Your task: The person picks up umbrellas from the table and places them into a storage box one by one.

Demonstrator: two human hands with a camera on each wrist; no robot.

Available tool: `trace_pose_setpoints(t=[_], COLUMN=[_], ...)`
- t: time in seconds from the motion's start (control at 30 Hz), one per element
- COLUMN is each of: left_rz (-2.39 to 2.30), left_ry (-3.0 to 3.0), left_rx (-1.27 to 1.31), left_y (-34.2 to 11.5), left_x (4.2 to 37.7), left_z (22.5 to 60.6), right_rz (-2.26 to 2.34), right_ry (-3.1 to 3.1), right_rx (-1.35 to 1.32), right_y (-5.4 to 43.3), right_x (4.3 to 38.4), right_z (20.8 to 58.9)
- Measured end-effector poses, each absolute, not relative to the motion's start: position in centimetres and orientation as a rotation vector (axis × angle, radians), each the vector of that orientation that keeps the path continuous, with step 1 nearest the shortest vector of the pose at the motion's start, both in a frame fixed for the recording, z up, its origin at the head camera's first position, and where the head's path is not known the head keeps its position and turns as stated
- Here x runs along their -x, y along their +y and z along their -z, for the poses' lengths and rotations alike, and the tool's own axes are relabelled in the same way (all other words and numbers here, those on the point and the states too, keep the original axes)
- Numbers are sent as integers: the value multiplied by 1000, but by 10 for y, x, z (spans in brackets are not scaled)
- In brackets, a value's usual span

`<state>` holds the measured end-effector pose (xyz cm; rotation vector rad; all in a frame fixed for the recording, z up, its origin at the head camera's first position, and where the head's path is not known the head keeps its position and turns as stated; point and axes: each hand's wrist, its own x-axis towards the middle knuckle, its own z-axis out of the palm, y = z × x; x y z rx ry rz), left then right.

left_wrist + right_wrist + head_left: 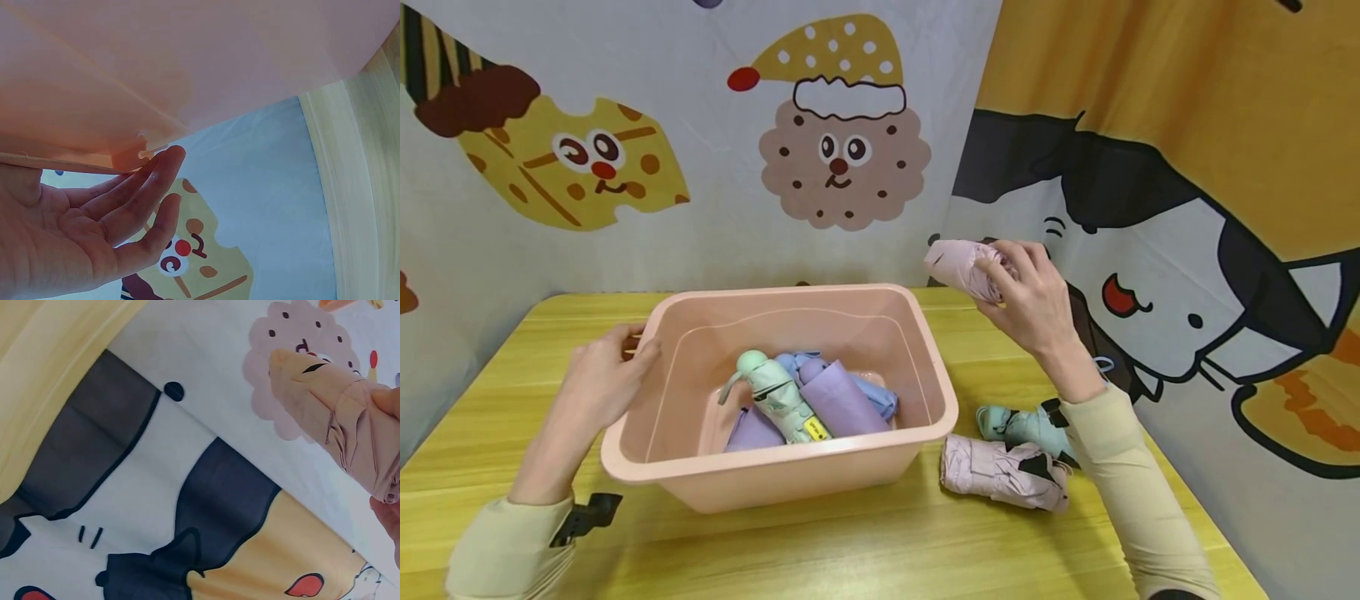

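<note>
My right hand (1033,296) grips a folded pale pink umbrella (958,265) above the table, beyond the right side of a pink plastic tub (790,477). In the right wrist view, the wrapped pink umbrella (319,394) points up and left, with only part of the hand visible. My left hand (602,375) holds the tub's left rim, thumb over the edge. From the left wrist, the fingers (134,209) show beneath the rim. Inside the tub lie a mint green umbrella (778,398), purple umbrellas (842,400) and a blue one (880,396), partly overlapping.
Right of the tub, another pale pink folded umbrella (1000,475) lies on the wooden table (775,550). Behind it is a teal umbrella (1022,425), partly covered by the right forearm. A cartoon-printed cloth (700,250) hangs behind and to the right.
</note>
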<state>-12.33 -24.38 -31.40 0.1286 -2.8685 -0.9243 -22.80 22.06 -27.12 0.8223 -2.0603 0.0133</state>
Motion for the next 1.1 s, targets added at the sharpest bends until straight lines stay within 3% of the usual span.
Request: trace_pose_setpoints(t=[1.1], left_rz=[930], left_ry=[-2863], left_rx=[-130], left_y=[-244], left_x=[122], left_z=[315], right_rz=[-102], right_ry=[-1805], right_rx=[-1173], right_y=[127], right_x=[209], right_z=[214])
